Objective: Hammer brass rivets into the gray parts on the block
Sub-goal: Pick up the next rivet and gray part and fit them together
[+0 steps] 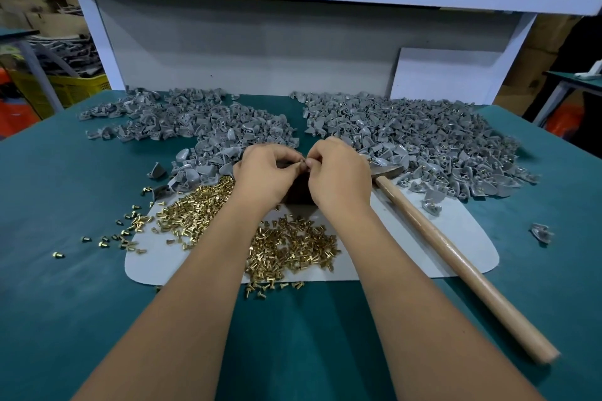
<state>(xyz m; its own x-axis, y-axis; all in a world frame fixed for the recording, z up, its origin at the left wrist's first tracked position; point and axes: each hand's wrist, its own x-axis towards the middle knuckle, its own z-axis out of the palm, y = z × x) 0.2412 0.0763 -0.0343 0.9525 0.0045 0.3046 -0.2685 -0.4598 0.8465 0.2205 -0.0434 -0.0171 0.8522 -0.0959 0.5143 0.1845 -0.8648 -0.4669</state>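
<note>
A: Scanning big to small: teal surface [65, 303], two heaps of gray parts [407, 137], white mat [456, 238], hammer [433, 234] lying idle beside the right forearm, brass rivets [286, 247] spilled under the wrists.

B: Hands?

A: Left hand [260, 172] and right hand [338, 169] meet over the dark block [299, 190], each grip curled, fingertips pinching something small, probably a rivet. The part itself is hidden.

B: Risks?

A: Rivet seated crooked could bend when struck. Loose rivets crowd the block; parts press against its far side.
</note>
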